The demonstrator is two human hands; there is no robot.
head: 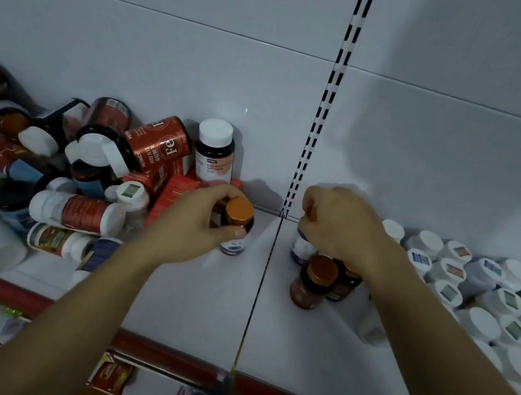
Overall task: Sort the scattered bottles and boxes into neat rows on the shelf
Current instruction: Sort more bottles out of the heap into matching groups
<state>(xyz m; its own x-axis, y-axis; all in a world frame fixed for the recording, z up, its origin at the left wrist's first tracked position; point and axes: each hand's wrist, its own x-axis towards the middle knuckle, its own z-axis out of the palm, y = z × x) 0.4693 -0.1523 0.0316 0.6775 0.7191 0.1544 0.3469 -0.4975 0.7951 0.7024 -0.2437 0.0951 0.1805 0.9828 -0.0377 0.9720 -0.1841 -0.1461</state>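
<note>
Alignment matters: the left hand (pixel 192 224), grip clamped round the orange-capped dark glass bottle (pixel 239 218) just left of the white shelf's (pixel 198 311) seam, should stand it upright beside the purple-labelled bottle (pixel 300 249) clasped in the right hand's (pixel 340 226) grip, near the back edge.

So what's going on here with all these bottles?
A person is tidying a shop shelf. Their left hand grips a gold-capped bottle standing next to the jumbled pile on the left. Their right hand grips the top of a second bottle, beside amber bottles already standing upright. Further right, white-capped bottles stand in rows.
</note>
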